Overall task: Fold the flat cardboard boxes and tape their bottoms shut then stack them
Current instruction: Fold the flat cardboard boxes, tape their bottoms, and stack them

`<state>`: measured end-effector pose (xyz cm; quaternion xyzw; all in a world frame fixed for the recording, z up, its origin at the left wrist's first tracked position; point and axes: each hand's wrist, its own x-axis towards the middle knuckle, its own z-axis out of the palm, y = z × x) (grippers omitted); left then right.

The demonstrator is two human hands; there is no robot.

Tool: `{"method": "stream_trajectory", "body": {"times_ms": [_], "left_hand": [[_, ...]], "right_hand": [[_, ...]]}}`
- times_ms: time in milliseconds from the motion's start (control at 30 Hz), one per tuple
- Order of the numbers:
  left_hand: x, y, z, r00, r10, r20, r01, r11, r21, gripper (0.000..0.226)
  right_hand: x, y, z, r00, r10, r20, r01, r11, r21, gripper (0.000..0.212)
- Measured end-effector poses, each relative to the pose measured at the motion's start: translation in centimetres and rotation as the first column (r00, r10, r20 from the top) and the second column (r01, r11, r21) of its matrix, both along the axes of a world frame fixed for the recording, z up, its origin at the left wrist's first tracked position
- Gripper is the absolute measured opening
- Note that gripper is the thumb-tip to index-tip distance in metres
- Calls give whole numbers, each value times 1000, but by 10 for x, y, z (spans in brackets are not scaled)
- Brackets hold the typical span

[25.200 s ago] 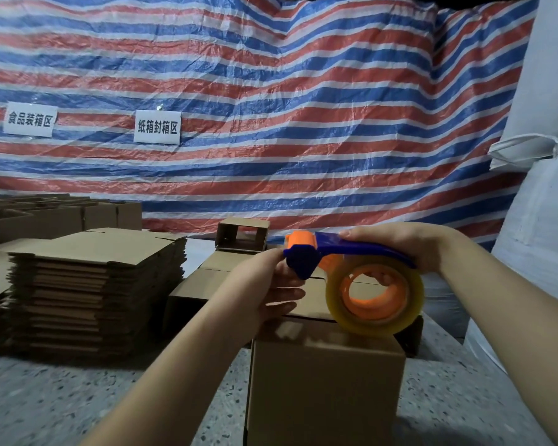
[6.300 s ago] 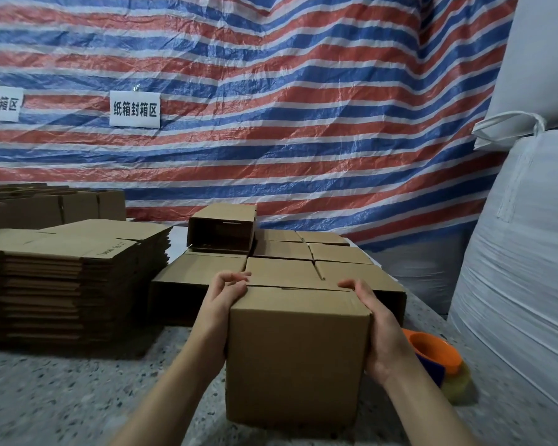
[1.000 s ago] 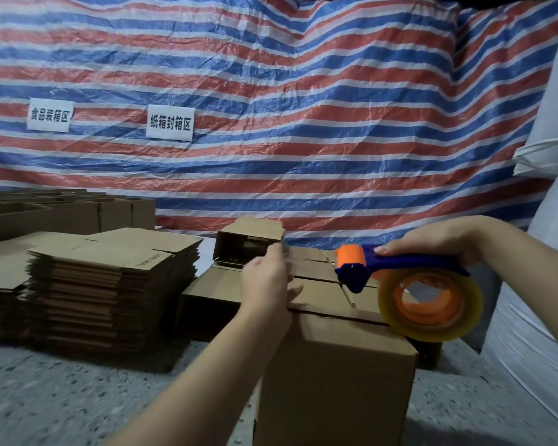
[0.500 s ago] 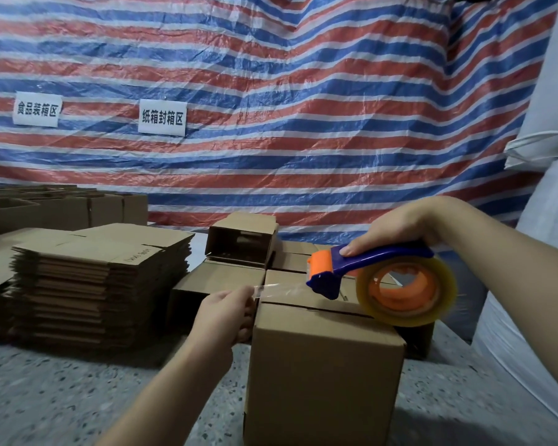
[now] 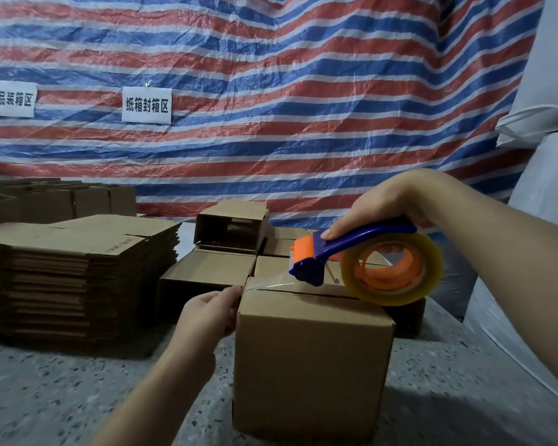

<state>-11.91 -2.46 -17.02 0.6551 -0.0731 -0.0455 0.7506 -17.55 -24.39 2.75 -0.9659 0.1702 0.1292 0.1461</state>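
Dispenser lowered onto box, nose pointing left.

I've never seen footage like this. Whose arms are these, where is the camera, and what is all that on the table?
There is no machine here: the arms belong to a person, and the one camera sits on their head, looking forward and down.

The right hand grips a blue and orange tape dispenser with a clear roll, held over the top of a folded box standing on the speckled table. A strip of tape runs from the dispenser to the box's left edge, where the left hand presses its end against the side.

To the left lies a pile of flat boxes. Behind stand finished boxes, one lying on its side on top. A striped tarp with two paper signs hangs at the back.
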Motion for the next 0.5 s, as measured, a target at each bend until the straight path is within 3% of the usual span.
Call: {"method": "stream_trajectory", "body": {"times_ms": [100,200,367,433,500], "left_hand": [[-4,-1,-4,1000,-7,11,7,997,71,43],[-4,-4,-5,997,-15,-73,19,998,55,41],[-3,-1,-10,957,-216,-194,222,975,8,35],[-2,1,-20,954,-185,-235,198,980,36,31],[-5,3,-25,986,-28,-164,47,992,115,29]], "right_hand": [[1,1,0,1000,9,-5,-9,1000,8,74],[0,1,1,1000,16,-9,-16,999,35,78],[-2,2,1,1000,16,-13,-15,997,72,69],[-2,3,2,1000,16,-12,-15,998,60,66],[-3,5,2,1000,12,-16,-12,999,44,65]]}}
